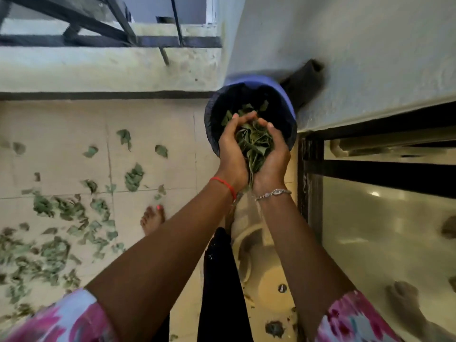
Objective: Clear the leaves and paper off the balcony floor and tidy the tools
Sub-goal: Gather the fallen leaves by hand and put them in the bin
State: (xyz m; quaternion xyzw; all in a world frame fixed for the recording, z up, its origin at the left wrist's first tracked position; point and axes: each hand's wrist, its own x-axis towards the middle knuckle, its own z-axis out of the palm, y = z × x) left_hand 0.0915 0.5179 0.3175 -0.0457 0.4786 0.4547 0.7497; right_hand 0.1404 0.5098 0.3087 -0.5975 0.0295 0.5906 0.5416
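Observation:
My left hand (232,149) and my right hand (274,154) are cupped together around a bunch of green leaves (254,146). They hold it directly over a blue bin (283,95) lined with a black bag, standing in the balcony corner. A few leaves lie inside the bin (243,109). Many more green leaves (56,233) are scattered over the beige floor tiles to the left, thickest at the lower left.
A low parapet wall (111,70) with a dark railing runs along the far side. A glass door with a dark frame (311,183) stands on the right. My bare foot (153,218) rests on the tiles; a beige dustpan-like object (269,285) lies below my arms.

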